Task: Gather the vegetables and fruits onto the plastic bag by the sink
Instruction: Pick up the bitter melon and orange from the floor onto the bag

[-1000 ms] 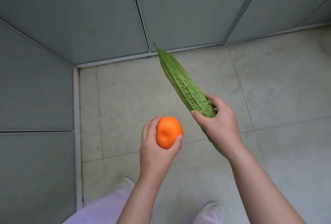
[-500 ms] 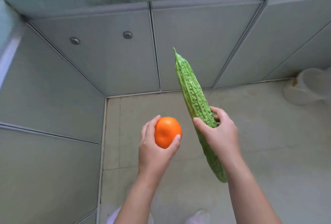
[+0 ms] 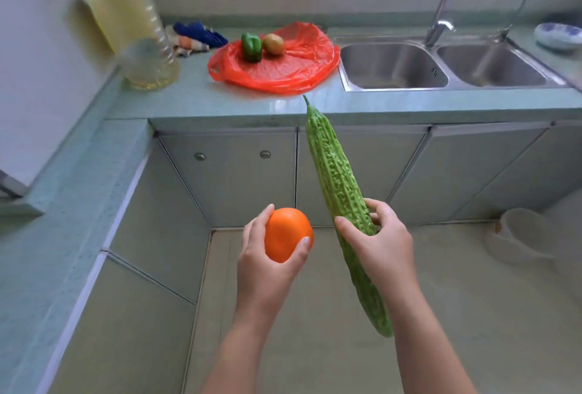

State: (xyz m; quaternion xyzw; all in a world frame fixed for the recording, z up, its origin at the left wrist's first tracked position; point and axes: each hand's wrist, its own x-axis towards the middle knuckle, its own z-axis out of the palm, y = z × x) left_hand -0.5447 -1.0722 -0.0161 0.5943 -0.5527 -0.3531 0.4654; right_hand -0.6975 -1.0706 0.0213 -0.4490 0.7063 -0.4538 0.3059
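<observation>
My left hand (image 3: 267, 264) grips an orange (image 3: 285, 234) in front of me, above the floor. My right hand (image 3: 382, 244) holds a long green bitter gourd (image 3: 335, 179) near its middle, its tip pointing up toward the counter. A red plastic bag (image 3: 293, 69) lies flat on the green counter (image 3: 195, 100) just left of the sink (image 3: 393, 66). On the bag sit a green bell pepper (image 3: 251, 46) and a brownish round fruit (image 3: 273, 44).
A big bottle of yellow oil (image 3: 132, 25) stands at the counter's left corner, with a blue-and-white cloth (image 3: 196, 36) behind the bag. A tap (image 3: 441, 12) rises over the double sink. Grey cabinet doors (image 3: 233, 173) lie below the counter. A pale bin (image 3: 522, 233) sits on the floor, right.
The view has tilted up from the floor to the counter, bringing the bag, sink and bottle into sight. Both hands keep hold of the orange and the gourd.
</observation>
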